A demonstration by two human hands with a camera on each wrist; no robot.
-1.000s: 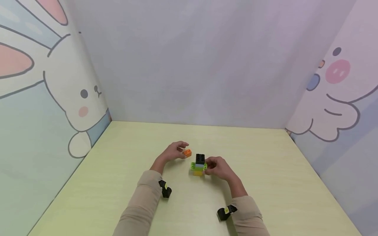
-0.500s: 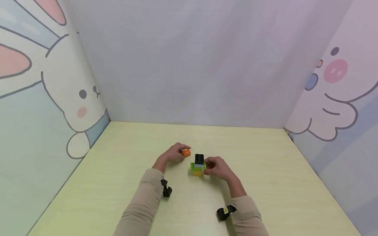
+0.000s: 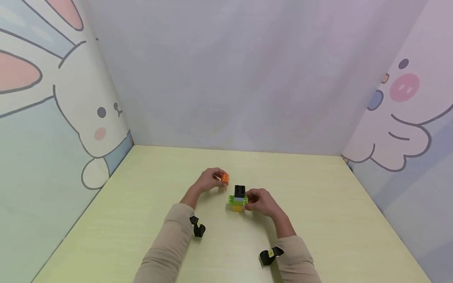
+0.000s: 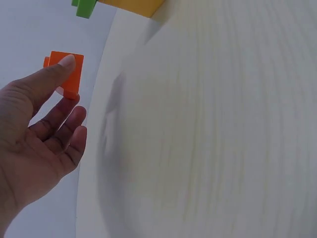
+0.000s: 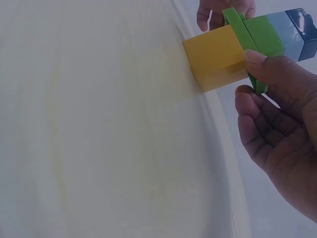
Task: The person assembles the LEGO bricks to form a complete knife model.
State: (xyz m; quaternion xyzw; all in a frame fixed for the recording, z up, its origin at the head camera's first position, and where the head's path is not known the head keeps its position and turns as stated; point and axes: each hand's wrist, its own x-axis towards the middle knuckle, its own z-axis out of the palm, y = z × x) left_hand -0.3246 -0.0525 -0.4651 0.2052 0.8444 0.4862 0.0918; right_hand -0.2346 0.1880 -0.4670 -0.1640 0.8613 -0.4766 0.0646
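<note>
An orange toy brick (image 4: 73, 74) is pinched between the thumb and fingers of my left hand (image 4: 37, 129), tilted and held above the table in the left wrist view. To its right in the head view stands a stack of toy bricks (image 3: 238, 199): yellow at the bottom, then green with studs sticking out at both sides, light blue, and black on top. My right hand (image 3: 261, 201) holds this stack from its right side. In the right wrist view the thumb lies against the green layer, above the yellow brick (image 5: 215, 58), while the fingertips curl beneath the green plate.
The pale wooden table (image 3: 301, 177) reaches back to a grey-white curtain wall (image 3: 226, 78). Side panels carry a cartoon rabbit (image 3: 95, 118) and a pink-nosed animal (image 3: 403, 102). Each sleeve has a black wrist camera (image 3: 199, 228) strapped on.
My left hand has taken hold of the orange brick, lifted it from the table and tipped it so its studs face differently. My right hand and the stack stay in place.
</note>
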